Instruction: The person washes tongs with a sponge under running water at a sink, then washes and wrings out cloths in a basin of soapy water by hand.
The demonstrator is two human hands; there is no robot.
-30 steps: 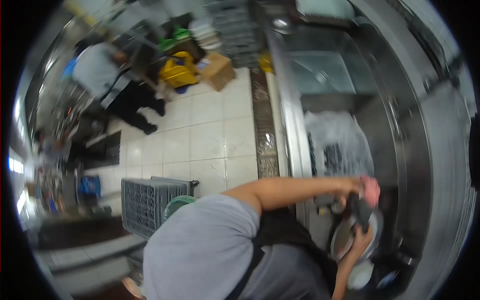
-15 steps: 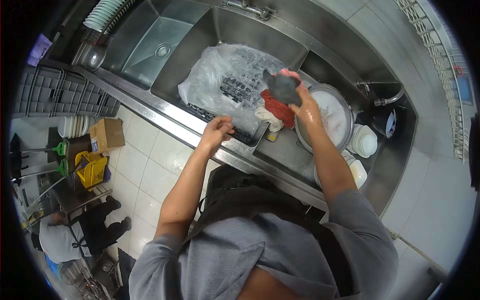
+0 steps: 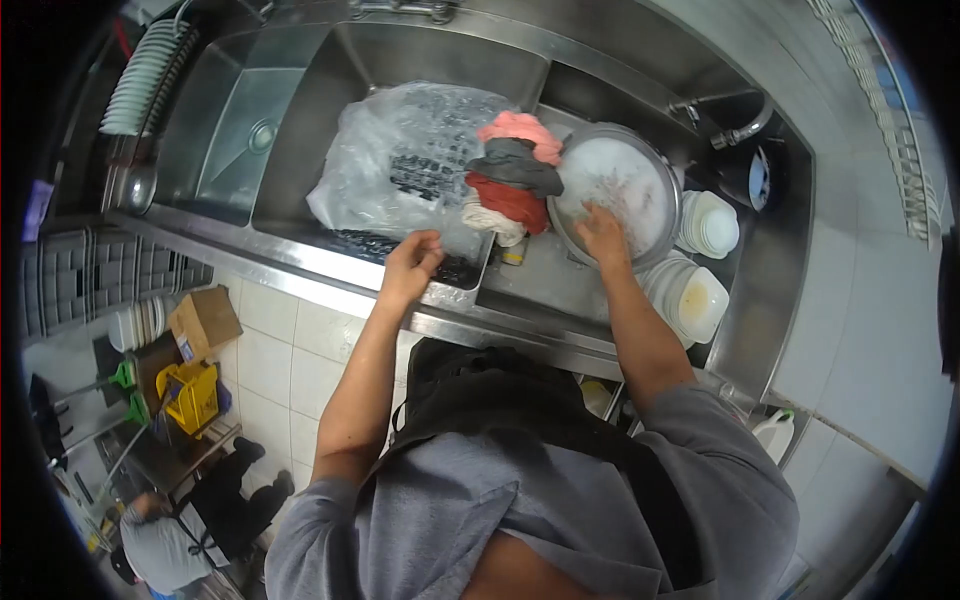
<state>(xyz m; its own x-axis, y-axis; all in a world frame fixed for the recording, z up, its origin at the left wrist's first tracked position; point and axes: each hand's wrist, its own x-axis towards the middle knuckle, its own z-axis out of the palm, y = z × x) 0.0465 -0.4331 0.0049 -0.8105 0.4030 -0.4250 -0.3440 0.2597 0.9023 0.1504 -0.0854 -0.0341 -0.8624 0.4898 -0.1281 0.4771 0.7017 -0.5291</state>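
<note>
My right hand [image 3: 603, 240] is over the near left part of a large metal bowl [image 3: 672, 160] of foamy water [image 3: 612, 170], fingers apart, holding nothing I can see. Left of the bowl lies a heap of cloths: a pink cloth [image 3: 522, 130], a dark grey cloth [image 3: 515, 166], a red cloth [image 3: 508, 200] and a whitish cloth [image 3: 490, 218]. My left hand [image 3: 410, 266], fingers loosely bent and empty, hovers by the sink's front edge. Near it, a clear plastic bag [image 3: 360, 160] covers part of a black slatted item [image 3: 425, 175] in the sink basin.
Stacked white dishes [image 3: 708, 225] stand right of the bowl, below a tap [image 3: 740, 135]. A second basin [image 3: 245, 150] and a row of plates [image 3: 150, 80] are at left. On the floor side are a cardboard box [image 3: 205, 322], a yellow bucket [image 3: 188, 398] and another person [image 3: 175, 545].
My right hand has let go of the dark grey cloth, now on the heap, and moved down to the foamy bowl. The view has shifted; my left hand stays near the sink edge.
</note>
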